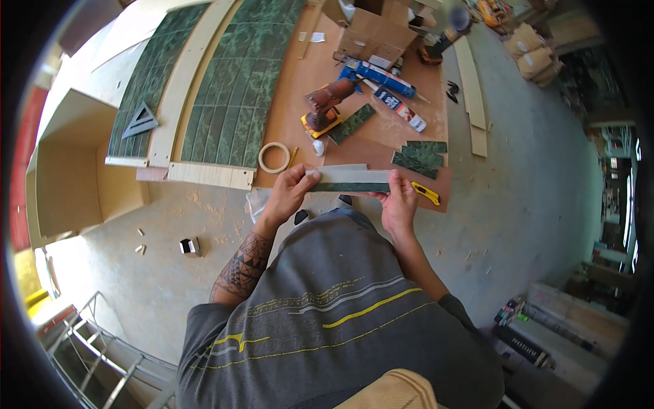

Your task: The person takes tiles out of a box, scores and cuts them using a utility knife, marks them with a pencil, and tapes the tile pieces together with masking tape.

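Just in front of my body, both hands hold a narrow green marble-patterned tile strip point(354, 187) level at its two ends. A pale grey strip point(351, 175) shows along its far side; whether it is separate or part of the tile I cannot tell. My left hand point(291, 194) pinches the left end between thumb and fingers. At the right end, my right hand point(398, 204) grips with its thumb on top. Close to the right hand lies a yellow utility knife point(427, 193). Several loose green tiles point(417, 162) rest on the brown board point(300, 75) beyond it.
A cordless drill point(327, 105), blue caulking gun point(378, 73), sealant cartridge point(400, 109) and tape roll point(274, 157) lie on the board. Green tiled panels point(235, 95) with a speed square point(141, 121) stretch left. Cardboard boxes point(378, 37) stand behind. A ladder point(102, 341) is lower left.
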A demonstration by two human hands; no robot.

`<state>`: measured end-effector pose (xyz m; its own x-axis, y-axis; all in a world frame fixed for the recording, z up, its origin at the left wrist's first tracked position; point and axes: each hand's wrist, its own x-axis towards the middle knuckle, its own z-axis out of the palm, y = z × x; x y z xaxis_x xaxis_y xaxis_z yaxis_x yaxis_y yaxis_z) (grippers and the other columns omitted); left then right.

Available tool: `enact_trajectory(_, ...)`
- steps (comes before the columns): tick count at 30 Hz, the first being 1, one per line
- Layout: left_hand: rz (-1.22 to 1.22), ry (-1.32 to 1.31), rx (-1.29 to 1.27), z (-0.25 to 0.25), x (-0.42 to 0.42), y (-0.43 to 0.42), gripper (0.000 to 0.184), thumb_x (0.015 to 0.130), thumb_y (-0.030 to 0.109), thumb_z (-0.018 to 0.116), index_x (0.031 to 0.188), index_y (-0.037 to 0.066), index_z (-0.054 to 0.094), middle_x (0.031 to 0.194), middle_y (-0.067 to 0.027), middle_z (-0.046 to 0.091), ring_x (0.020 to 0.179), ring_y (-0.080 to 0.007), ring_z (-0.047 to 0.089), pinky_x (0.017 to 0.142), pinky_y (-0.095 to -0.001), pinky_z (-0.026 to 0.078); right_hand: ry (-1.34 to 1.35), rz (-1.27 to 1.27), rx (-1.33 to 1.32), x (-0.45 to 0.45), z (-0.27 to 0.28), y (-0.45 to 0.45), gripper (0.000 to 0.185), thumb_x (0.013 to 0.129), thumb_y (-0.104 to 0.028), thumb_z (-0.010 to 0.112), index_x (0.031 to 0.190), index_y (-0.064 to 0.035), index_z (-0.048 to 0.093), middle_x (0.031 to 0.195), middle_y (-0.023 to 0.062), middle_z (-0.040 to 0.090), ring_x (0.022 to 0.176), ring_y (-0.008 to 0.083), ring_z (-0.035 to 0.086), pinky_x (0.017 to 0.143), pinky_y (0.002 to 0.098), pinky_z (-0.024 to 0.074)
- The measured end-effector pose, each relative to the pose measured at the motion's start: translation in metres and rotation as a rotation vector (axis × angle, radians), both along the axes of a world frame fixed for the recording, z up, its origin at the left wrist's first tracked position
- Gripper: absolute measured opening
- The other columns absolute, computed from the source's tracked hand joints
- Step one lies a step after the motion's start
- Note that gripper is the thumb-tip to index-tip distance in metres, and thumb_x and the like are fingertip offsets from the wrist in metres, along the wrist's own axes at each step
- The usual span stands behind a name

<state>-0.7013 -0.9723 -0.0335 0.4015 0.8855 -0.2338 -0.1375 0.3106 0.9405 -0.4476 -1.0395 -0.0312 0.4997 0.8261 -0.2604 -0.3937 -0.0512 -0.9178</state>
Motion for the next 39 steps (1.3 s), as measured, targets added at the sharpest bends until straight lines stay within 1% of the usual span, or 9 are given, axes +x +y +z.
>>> enact_trajectory(5,-0.154,0.346,-0.052,-0.004,0.001,-0.009,0.037,0.104,0.035,0.071,0.089,0.001,0.074,0.075,0.0049,0.066,0.068,-0.0032,0.053,0.06,-0.0247,0.045,0.023,0.126,-0.164,0.013,-0.01,-0.013,0.028,0.109,-0.031,0.062,0.104,-0.0031,0.066,0.095,0.0085,0.073,0.078,0.016,0.072,0.066,0.0326,0.0632)
enact_trajectory(8,-0.153,0.36,-0.013,-0.026,0.01,-0.018,0.039,0.105,0.036,0.07,0.089,0.0,0.074,0.074,0.0046,0.065,0.068,-0.0022,0.053,0.06,-0.0258,0.044,0.135,0.171,-0.241,0.029,-0.027,-0.019,0.029,0.109,-0.032,0.062,0.105,-0.004,0.066,0.095,0.0083,0.073,0.078,0.0168,0.072,0.067,0.0328,0.0634)
enact_trajectory(13,-0.361,0.559,0.199,-0.05,0.029,-0.018,0.04,0.106,0.036,0.061,0.097,-0.002,0.073,0.076,-0.015,0.067,0.073,-0.0277,0.066,0.073,-0.0433,0.053,0.184,0.188,-0.412,0.051,-0.063,-0.035,0.03,0.109,-0.035,0.062,0.107,-0.005,0.065,0.097,0.0083,0.073,0.081,0.0183,0.073,0.068,0.0336,0.0636)
enact_trajectory(19,-0.525,0.787,0.509,-0.025,0.086,0.003,0.037,0.103,0.034,0.064,0.092,0.0,0.07,0.084,-0.0237,0.069,0.085,-0.0431,0.069,0.076,-0.0523,0.053,0.181,0.259,-0.427,0.064,-0.081,-0.021,0.028,0.11,-0.035,0.059,0.104,-0.0083,0.065,0.093,0.0057,0.072,0.078,0.0163,0.073,0.066,0.033,0.0638)
enact_trajectory(26,-0.437,0.846,0.587,-0.038,0.108,0.016,0.037,0.105,0.036,0.063,0.091,0.003,0.069,0.083,-0.0244,0.069,0.082,-0.0462,0.069,0.07,-0.0541,0.053,0.373,0.22,-0.329,0.1,-0.09,0.001,0.026,0.11,-0.033,0.059,0.105,-0.009,0.068,0.093,0.0046,0.073,0.079,0.0151,0.073,0.065,0.0333,0.0649)
enact_trajectory(31,-0.382,0.765,0.274,-0.035,0.108,0.016,0.041,0.107,0.034,0.061,0.085,0.0,0.063,0.078,-0.0234,0.061,0.076,-0.0401,0.064,0.071,-0.0482,0.05,0.471,0.289,-0.308,0.121,-0.106,0.015,0.026,0.109,-0.035,0.061,0.105,-0.0099,0.067,0.091,0.0053,0.073,0.077,0.0156,0.074,0.063,0.0332,0.0648)
enact_trajectory(34,-0.381,0.835,0.356,-0.045,0.113,0.016,0.036,0.107,0.031,0.059,0.091,0.0,0.067,0.08,-0.0222,0.064,0.078,-0.0387,0.066,0.071,-0.0469,0.05,0.534,0.261,-0.355,0.132,-0.102,0.029,0.028,0.108,-0.037,0.063,0.104,-0.0098,0.067,0.091,0.0055,0.073,0.078,0.0157,0.074,0.063,0.0326,0.0644)
enact_trajectory(37,-0.355,0.87,0.311,-0.047,0.121,0.014,0.035,0.107,0.031,0.059,0.09,0.001,0.067,0.08,-0.0217,0.064,0.078,-0.0385,0.065,0.072,-0.0468,0.049,0.394,0.273,-0.449,0.145,-0.099,0.041,0.03,0.108,-0.037,0.063,0.104,-0.0076,0.068,0.092,0.005,0.073,0.077,0.0151,0.073,0.063,0.0311,0.0629)
enact_trajectory(39,-0.334,0.866,0.317,-0.05,0.125,0.014,0.038,0.107,0.032,0.059,0.086,0.0,0.063,0.077,-0.0212,0.06,0.076,-0.0376,0.063,0.07,-0.0467,0.048,-0.178,0.624,-0.349,0.158,-0.104,0.045,0.043,0.107,-0.044,0.062,0.106,-0.0022,0.069,0.093,0.0047,0.072,0.08,0.0175,0.073,0.066,0.0327,0.0634)
